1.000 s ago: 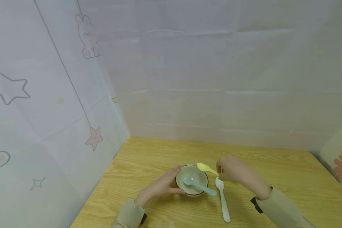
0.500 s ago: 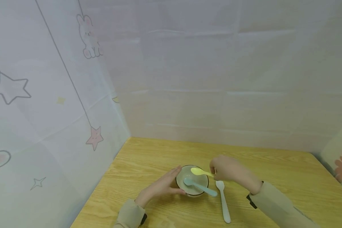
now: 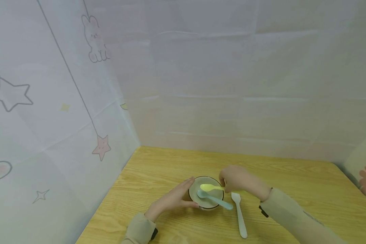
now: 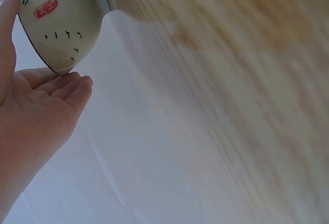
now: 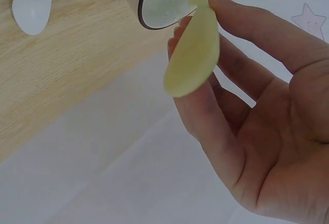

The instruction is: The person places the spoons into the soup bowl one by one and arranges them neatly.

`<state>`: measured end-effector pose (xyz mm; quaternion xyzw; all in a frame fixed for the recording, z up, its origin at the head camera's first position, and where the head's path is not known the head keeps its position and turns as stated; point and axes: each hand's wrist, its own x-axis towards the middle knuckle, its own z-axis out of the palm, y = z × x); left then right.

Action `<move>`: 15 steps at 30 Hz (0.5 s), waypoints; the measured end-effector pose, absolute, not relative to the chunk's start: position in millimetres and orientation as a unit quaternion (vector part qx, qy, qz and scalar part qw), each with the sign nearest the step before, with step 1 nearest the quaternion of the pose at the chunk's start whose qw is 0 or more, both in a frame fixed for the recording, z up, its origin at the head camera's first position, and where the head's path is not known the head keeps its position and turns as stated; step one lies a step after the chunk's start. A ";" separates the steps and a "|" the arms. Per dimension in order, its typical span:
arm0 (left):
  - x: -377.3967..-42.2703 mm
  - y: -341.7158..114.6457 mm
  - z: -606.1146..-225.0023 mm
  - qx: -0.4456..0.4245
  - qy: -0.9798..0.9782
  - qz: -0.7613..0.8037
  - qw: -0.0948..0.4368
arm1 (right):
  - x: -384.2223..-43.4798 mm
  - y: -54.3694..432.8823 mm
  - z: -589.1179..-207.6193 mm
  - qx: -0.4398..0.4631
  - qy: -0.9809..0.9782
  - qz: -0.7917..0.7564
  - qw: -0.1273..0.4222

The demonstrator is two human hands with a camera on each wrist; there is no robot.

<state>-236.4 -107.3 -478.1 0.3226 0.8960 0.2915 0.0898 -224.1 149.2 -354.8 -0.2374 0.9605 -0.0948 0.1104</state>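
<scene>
The person's left hand (image 3: pixel 174 199) holds the bowl (image 3: pixel 203 180) at its left edge, thumb on the near side, fingers on the far. The right hand (image 3: pixel 236 178) pinches the yellow spoon (image 3: pixel 209 187), whose head hangs over the bowl, within the rim; whether it touches the blue spoon (image 3: pixel 215 199) cannot be told. The blue spoon slants across the bowl, handle jutting past the right rim toward the white spoon (image 3: pixel 239 216) on the table (image 3: pixel 170 162), which stretches beyond the bowl to the wall (image 3: pixel 186 67).
</scene>
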 end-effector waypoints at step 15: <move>-237.0 -106.0 -480.1 0.322 0.895 0.295 0.090 | -237.0 140.3 -368.3 -0.269 0.956 -0.058 0.101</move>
